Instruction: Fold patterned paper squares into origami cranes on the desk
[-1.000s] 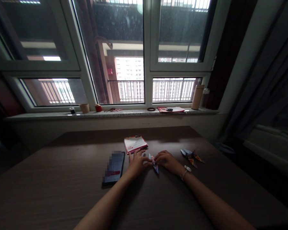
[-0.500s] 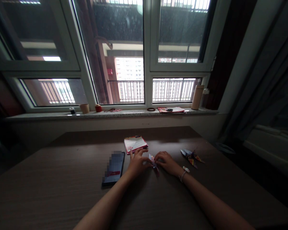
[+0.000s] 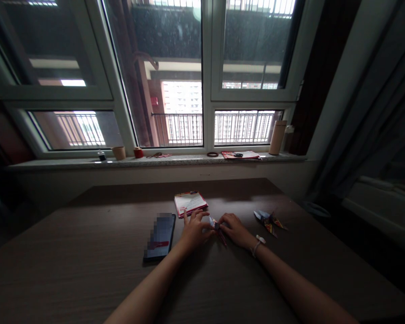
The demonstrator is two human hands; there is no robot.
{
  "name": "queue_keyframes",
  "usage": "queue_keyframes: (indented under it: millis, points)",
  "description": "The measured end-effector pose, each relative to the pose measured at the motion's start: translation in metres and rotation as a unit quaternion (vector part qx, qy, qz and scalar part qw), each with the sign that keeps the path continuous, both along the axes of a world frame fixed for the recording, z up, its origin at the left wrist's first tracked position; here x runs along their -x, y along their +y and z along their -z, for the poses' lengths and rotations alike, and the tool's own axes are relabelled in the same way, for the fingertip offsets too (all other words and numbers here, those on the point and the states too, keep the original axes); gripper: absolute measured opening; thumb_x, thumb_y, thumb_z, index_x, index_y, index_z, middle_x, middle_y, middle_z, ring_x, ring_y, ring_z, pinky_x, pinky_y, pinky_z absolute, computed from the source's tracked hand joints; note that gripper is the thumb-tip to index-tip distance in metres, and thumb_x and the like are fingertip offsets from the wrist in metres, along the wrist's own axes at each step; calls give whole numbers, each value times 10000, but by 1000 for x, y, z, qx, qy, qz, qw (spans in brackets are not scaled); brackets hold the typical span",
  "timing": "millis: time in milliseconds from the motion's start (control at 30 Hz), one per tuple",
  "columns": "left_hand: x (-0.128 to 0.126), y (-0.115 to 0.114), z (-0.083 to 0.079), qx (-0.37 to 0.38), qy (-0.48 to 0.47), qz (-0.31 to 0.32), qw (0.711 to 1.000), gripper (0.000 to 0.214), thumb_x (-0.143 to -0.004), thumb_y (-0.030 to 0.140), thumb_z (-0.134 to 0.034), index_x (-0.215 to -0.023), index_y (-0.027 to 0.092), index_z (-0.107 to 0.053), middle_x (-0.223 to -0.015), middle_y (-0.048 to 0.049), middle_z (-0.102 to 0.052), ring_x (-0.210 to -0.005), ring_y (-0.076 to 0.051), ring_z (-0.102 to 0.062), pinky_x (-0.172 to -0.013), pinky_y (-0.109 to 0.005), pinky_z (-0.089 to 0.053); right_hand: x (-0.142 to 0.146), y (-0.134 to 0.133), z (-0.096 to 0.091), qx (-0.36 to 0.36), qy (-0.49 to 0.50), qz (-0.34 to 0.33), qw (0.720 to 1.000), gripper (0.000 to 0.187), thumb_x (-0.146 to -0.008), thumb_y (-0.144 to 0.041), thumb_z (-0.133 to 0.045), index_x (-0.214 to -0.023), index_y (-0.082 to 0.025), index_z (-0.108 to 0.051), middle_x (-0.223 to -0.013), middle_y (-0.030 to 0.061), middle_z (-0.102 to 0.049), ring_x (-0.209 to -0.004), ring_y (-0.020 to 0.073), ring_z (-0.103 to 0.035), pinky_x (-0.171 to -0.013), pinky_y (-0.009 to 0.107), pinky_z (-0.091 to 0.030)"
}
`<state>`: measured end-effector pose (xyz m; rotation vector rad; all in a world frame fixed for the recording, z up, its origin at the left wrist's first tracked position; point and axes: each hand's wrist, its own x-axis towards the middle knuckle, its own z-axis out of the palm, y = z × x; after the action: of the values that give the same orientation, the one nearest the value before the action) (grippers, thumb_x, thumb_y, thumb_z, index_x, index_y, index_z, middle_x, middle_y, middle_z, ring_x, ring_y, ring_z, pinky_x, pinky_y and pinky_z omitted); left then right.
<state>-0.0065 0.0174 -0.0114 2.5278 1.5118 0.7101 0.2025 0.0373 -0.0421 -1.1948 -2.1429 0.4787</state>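
Note:
Between my two hands, just above the brown table (image 3: 121, 229), is a small folded paper piece (image 3: 216, 225) with pale and reddish-purple parts. My left hand (image 3: 194, 230) pinches its left side with thumb and finger, the other fingers raised toward a stack of red-edged paper sheets (image 3: 190, 201). On the opposite side, my right hand (image 3: 235, 228) grips the same piece with its fingertips. The fingertips partly cover the folds. To the left of my left hand lies a phone (image 3: 161, 236). Several pointed folded paper pieces (image 3: 269, 221) rest beyond my right hand.
Along the windowsill (image 3: 189, 159) stand a beige bottle (image 3: 278, 137), a tan cup (image 3: 119, 153), a red spool-like item (image 3: 138, 152) and a small dark bottle (image 3: 101, 155). Scissors (image 3: 238, 155) lie on more red-edged paper (image 3: 251, 155) there.
The folded paper between my hands has tilted slightly, its lower reddish tip shifting a little to the right. My fingers have moved only slightly; the other things stay put.

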Motion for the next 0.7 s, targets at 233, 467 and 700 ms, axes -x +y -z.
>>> queue_keyframes:
  millis: [233, 467, 700]
  points:
    - [-9, -6, -3, 32, -40, -46, 998, 106, -844, 271, -654, -822, 286, -757, -1330, -15, -616, -1324, -280, -431, -1144, -679, -23, -2, -3, -10, -1, 28, -25, 999, 118, -846, -215, -626, -925, -214, -713, -982, 35, -705, -998, 203, -595, -935, 331, -389]
    - [-12, -4, -2, 47, -79, -76, 993, 142, -858, 303, -634, -804, 272, -762, -1328, -15, -615, -1304, -284, -454, -1138, -669, -82, 0, -2, -10, -12, 6, 18, 1000, 91, -786, -219, -706, -851, -250, -763, -957, 24, -726, -1000, 211, -604, -960, 354, -357]
    - [-18, -1, 5, 40, -62, -84, 994, 150, -887, 255, -577, -823, 228, -710, -1321, -51, -614, -1295, -283, -456, -1112, -721, -98, 11, -9, -15, 17, -36, 112, 993, 135, -862, -237, -622, -844, -256, -755, -1009, 40, -663, -1069, 236, -529, -1036, 453, -268]
